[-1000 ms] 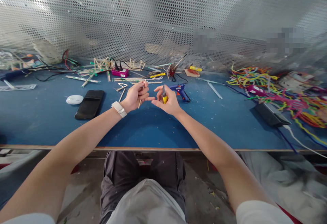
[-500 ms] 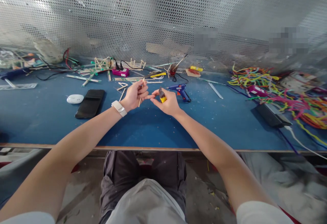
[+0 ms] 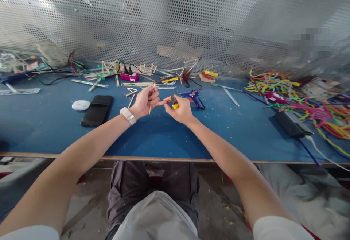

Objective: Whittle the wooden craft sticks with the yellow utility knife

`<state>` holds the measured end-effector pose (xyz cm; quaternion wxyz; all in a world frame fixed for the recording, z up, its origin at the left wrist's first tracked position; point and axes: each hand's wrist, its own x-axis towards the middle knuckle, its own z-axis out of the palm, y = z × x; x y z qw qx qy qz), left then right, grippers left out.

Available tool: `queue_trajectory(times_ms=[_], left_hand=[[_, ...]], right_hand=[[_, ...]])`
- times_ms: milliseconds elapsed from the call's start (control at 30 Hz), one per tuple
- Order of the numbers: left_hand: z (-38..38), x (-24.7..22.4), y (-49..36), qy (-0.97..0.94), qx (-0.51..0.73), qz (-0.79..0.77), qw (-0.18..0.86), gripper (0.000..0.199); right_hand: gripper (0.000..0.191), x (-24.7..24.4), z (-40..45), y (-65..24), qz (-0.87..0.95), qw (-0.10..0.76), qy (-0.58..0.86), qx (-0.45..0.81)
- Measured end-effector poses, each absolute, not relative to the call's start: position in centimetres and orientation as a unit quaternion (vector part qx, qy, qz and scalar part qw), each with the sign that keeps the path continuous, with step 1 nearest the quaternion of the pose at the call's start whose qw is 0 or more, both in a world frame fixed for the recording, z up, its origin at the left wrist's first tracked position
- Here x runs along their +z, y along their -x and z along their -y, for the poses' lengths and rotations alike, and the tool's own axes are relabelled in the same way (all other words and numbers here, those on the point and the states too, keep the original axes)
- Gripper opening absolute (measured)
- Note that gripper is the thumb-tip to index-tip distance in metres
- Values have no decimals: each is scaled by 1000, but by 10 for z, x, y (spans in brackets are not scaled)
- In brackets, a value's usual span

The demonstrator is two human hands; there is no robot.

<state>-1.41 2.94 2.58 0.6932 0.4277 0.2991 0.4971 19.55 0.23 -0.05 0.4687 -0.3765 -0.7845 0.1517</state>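
Note:
My left hand [image 3: 146, 101], palm turned up, has its fingers curled around a thin wooden stick [image 3: 150, 109] that pokes out above and below them. One finger of that hand reaches out and touches the fingertips of my right hand [image 3: 179, 109]. Held in my right hand is a small yellow and black cutter [image 3: 174, 102]; its blade cannot be made out. Just behind the right hand lies a blue glue gun [image 3: 193, 96]. Several loose wooden sticks [image 3: 131, 96] lie beyond my left hand.
Left of me are a black phone [image 3: 97, 110] and a white oval case [image 3: 81, 105]. Along the back sit a magenta power adapter [image 3: 129, 76] with plugs and a yellow cutter [image 3: 170, 80]. A tangle of coloured wires [image 3: 273, 83] and a black box [image 3: 292, 123] are at right.
Both hands hold nearly the same pose. My right hand has shifted very slightly to the right with the cutter; the left keeps the stick.

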Motion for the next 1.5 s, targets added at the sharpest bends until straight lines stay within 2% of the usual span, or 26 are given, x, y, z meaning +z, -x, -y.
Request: queue_trajectory(times_ms=[200,600,1133,1500], left_hand=[[-27,27,12,-429,502,-276,698,22],[-19,33,8,-472,489,-278,679,25],[-17,30,6,-486,489,-261,676,30],[-16,30,4,-382,492,-239,745,32]], right_hand=[[11,-4,-4,-194,761,484,406,143],[7,-2,-3,-189,724,510,454,93],[8,-2,-1,-189,728,485,478,81],[9,-9,-7,-191,748,475,463,16]])
